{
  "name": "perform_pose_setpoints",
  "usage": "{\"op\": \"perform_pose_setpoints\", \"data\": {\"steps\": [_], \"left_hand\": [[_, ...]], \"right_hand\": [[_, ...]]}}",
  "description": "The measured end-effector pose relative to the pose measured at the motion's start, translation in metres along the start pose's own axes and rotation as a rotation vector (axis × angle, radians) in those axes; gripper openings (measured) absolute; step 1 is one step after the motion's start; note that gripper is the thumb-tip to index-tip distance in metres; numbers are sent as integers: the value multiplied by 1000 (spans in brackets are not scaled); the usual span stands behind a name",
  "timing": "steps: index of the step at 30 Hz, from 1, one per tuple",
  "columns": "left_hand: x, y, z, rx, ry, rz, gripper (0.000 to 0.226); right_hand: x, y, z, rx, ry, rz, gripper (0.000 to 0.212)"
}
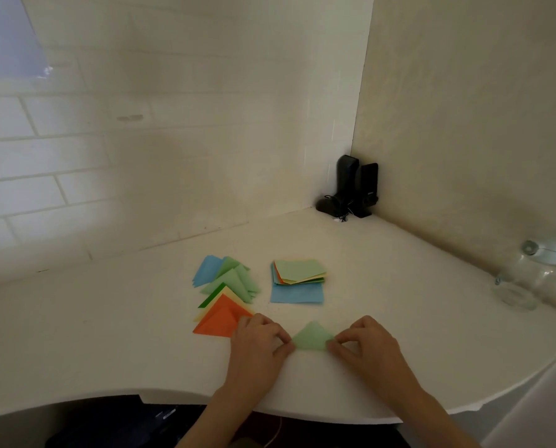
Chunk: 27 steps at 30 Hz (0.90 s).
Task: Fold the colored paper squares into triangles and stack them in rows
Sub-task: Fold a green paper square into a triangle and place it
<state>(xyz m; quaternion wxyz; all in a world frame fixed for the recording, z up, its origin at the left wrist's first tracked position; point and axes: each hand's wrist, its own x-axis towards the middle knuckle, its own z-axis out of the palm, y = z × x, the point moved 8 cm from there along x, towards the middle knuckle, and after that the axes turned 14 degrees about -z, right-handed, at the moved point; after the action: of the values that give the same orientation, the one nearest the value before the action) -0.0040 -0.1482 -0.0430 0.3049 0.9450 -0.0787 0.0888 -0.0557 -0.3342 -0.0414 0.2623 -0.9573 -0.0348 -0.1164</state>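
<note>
A light green paper triangle (312,336) lies on the white desk (108,334) near its front edge. My left hand (258,342) pinches its left corner and my right hand (365,342) pinches its right corner. Left of it, folded triangles overlap in a row running away from me: orange (220,320) in front, then yellow, dark green, light green (234,281) and blue (207,270). Behind my hands sits a stack of unfolded colored squares (299,274) with a light green sheet on top, and a blue square (297,294) sticks out beneath it.
Black speakers (355,189) stand in the back corner where the tiled wall meets the side wall. A clear glass object (525,276) lies at the right edge of the desk. The desk's curved front edge runs just below my wrists.
</note>
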Motion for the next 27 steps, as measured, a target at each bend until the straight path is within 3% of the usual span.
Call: {"op": "perform_pose_setpoints", "data": {"steps": [9, 14, 20, 27], "left_hand": [[-1, 12, 9, 182, 208, 11, 42], [0, 14, 12, 275, 226, -32, 53], [5, 11, 14, 242, 205, -24, 41], [11, -3, 13, 125, 37, -56, 21]], "right_hand": [[4, 6, 5, -73, 102, 71, 33], [6, 4, 8, -201, 99, 98, 42], [6, 5, 9, -188, 61, 92, 32], [10, 15, 6, 43, 20, 59, 31]]}}
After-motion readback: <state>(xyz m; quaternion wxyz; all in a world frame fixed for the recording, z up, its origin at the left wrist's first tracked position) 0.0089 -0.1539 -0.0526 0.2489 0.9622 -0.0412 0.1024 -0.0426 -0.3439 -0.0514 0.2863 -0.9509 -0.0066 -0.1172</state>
